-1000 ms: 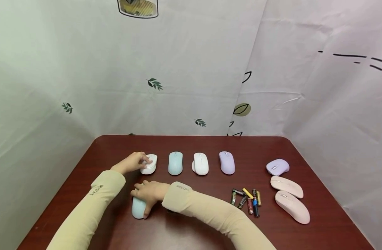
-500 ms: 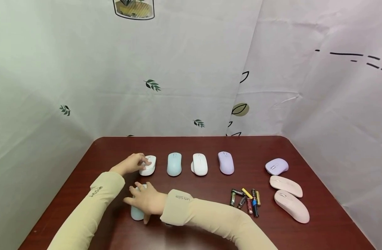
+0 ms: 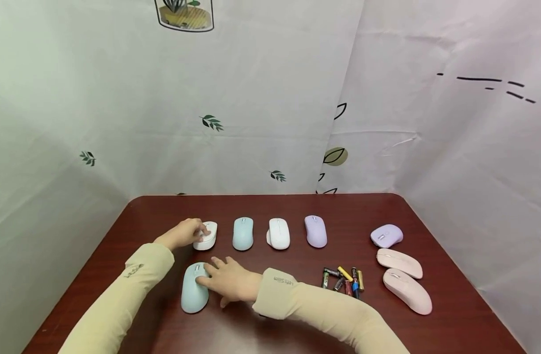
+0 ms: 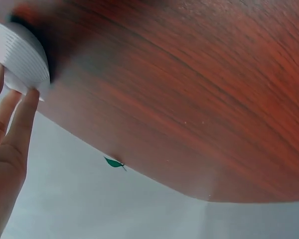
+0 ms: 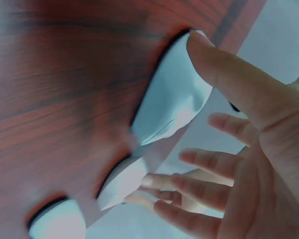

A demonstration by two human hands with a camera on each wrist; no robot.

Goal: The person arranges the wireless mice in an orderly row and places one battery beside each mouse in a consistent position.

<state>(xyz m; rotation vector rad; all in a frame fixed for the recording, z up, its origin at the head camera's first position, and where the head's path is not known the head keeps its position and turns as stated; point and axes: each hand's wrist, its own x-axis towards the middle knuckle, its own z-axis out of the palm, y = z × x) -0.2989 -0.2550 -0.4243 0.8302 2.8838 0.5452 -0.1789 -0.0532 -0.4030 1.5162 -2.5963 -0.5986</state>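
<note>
My left hand (image 3: 184,233) grips the white mouse (image 3: 210,237) at the left end of the back row; in the left wrist view, fingertips and thumb meet the ribbed side of that mouse (image 4: 23,55). Nearer the front lies a light blue mouse (image 3: 194,295). Just right of it hovers my right hand (image 3: 233,280), fingers spread and holding nothing, one fingertip over the mouse's right edge in the head view. From the right wrist, the blue mouse (image 5: 170,92) shows beyond the spread fingers of the hand (image 5: 239,154); whether they touch cannot be told.
Along the back stand a blue mouse (image 3: 242,234), a white mouse (image 3: 279,234) and a purple mouse (image 3: 316,231). Several batteries (image 3: 345,274) lie right of centre. At the right are another purple mouse (image 3: 386,236) and two pink mice (image 3: 400,263), (image 3: 408,291) on the table (image 3: 297,324).
My right hand has let go of the front blue mouse and moved off it to the right, its fingers spreading. My left hand stays on the white mouse. The head view has shifted slightly.
</note>
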